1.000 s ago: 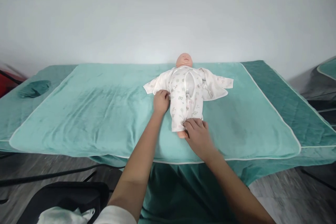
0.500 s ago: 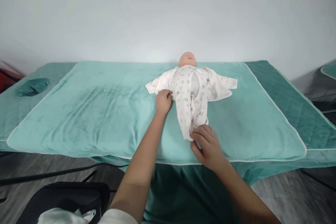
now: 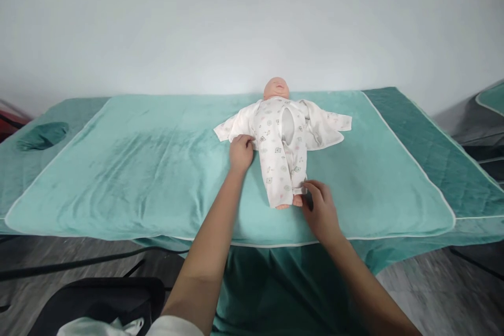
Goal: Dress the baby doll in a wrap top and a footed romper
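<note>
A baby doll [image 3: 276,88] lies on its back, head toward the wall, in a white printed baby shirt [image 3: 241,119] spread out at both sides. White printed baby pants [image 3: 271,168] cover its body and legs, with an oval gap at the front. Its toes show below the cuffs. My left hand [image 3: 241,153] rests beside the doll, fingers curled on the shirt's lower edge; what lies under them is partly hidden. At the doll's foot on the right, my right hand [image 3: 322,211] pinches the cuff of the pants between thumb and fingers.
The doll lies on a green padded bed with a lighter green cover [image 3: 118,178]. A face hole [image 3: 43,136] is at the bed's left end. The white wall [image 3: 252,31] stands behind. Below left is a black chair [image 3: 98,294] with cloth on it.
My right hand has moved from the left leg's cuff to the right one, and both feet now show. My left hand stays at the shirt. The view has shifted slightly.
</note>
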